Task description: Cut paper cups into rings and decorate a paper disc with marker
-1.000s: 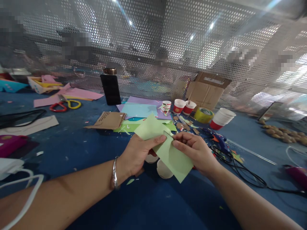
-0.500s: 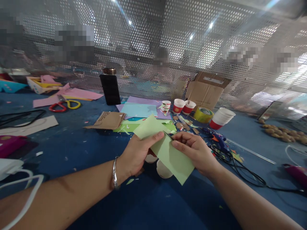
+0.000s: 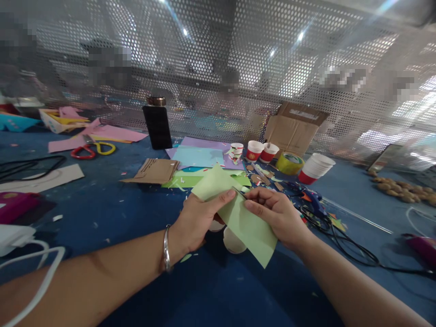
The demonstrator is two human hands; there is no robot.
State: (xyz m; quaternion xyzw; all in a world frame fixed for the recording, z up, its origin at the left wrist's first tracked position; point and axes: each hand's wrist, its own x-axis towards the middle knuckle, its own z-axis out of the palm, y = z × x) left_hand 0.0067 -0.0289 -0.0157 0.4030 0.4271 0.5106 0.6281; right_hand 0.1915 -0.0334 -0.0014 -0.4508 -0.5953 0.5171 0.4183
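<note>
Both my hands hold a light green paper sheet (image 3: 245, 225) above the blue table (image 3: 102, 209). My left hand (image 3: 197, 222) grips its upper part with the thumb pressed on top; a silver bangle sits on that wrist. My right hand (image 3: 275, 215) pinches the sheet's right edge, fingers closed. A thin dark tip shows between the two thumbs; I cannot make out what it is. Under the paper, two white cups (image 3: 233, 240) stand on the table, partly hidden.
A black bottle (image 3: 157, 122), coloured sheets (image 3: 197, 156) and a cardboard piece (image 3: 155, 171) lie behind. Red-and-white cups (image 3: 254, 151), a yellow tape roll (image 3: 289, 162), a cup stack (image 3: 315, 168) and a cardboard box (image 3: 294, 127) stand right. Scissors (image 3: 91, 149) lie far left; a black cable (image 3: 350, 250) trails right.
The green sheet has slid slightly down and to the right between my hands. Both hands keep their hold.
</note>
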